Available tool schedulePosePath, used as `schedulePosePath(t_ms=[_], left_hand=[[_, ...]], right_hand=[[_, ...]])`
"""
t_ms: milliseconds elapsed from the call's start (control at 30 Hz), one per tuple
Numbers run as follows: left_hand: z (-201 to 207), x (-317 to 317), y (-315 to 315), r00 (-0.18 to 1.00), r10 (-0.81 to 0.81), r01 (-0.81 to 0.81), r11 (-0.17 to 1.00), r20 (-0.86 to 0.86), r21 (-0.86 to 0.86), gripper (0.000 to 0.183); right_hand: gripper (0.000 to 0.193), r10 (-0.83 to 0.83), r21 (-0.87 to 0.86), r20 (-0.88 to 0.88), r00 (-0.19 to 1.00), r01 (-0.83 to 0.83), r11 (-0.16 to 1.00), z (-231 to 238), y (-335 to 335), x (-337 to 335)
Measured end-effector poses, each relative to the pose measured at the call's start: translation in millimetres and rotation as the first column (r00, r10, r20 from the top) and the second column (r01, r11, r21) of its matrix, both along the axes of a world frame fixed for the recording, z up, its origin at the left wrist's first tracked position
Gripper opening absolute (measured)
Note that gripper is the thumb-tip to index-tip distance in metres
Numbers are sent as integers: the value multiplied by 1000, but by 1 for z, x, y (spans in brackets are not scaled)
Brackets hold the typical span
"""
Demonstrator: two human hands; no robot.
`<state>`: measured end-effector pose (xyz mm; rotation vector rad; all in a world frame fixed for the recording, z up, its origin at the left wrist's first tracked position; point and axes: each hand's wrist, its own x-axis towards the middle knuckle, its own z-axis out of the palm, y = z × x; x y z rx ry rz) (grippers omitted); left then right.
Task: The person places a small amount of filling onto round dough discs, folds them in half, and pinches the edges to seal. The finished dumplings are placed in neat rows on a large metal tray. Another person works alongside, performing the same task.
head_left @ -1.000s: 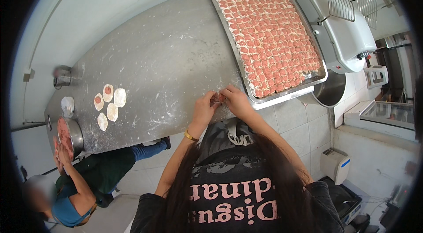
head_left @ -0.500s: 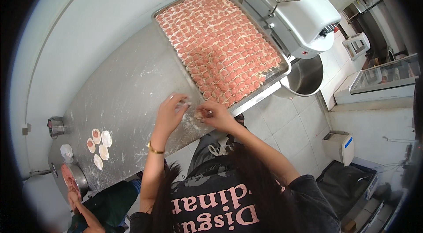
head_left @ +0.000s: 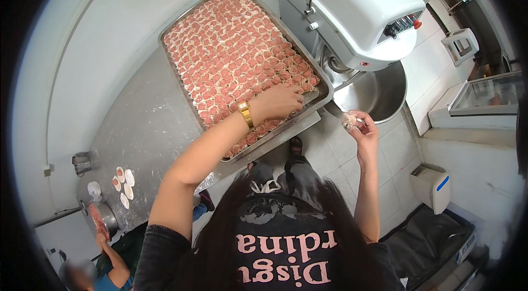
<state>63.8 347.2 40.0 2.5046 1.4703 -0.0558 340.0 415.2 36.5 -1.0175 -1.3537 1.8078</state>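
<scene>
A big metal tray point(head_left: 171, 55) is packed with rows of small open-topped dumplings point(head_left: 228, 51), pink filling showing in pale dough. My left hand point(head_left: 278, 102), with a gold watch at its wrist, reaches over the tray's near right part. Its fingers are bent down together at the end of the rows; what they hold, if anything, is hidden. Off the tray's right corner, above the floor, my right hand point(head_left: 364, 128) is closed around pale dumplings point(head_left: 350, 120) at its fingertips; how many I cannot tell.
A white mixer point(head_left: 352, 10) with a steel bowl point(head_left: 385, 95) stands beyond the tray's right side. Floured steel table point(head_left: 148, 106) extends left, with several dough rounds point(head_left: 129, 177), some bearing filling. At far left, a co-worker's hand point(head_left: 102, 236) is by a metal bowl of meat point(head_left: 110, 219).
The view has shifted to the right along the tray. My left hand went from above the table to the tray's right part; my right hand moved right, out past the tray corner.
</scene>
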Motion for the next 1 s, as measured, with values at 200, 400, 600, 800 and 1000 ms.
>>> schedulePosePath(t_ms=[200, 400, 600, 800, 1000], left_hand=[[4, -5, 3, 997, -72, 70, 997, -40, -42, 18], [5, -9, 1, 999, -35, 36, 999, 26, -20, 16], [2, -3, -6, 998, 64, -61, 994, -30, 95, 17], [-10, 4, -16, 973, 229, -225, 968, -20, 109, 16], [-17, 0, -23, 983, 164, -173, 978, 77, 121, 14]], right_hand=[[42, 97, -32, -4, 995, -97, 995, -4, 15, -9], [40, 165, -54, -12, 986, -166, 985, 4, 12, -38], [36, 264, 56, 129, 956, -273, 960, 2, 18, -69], [34, 250, 368, 533, 808, -487, 792, -7, 14, -106], [32, 210, 303, 500, 840, -396, 867, -2, 20, -101]])
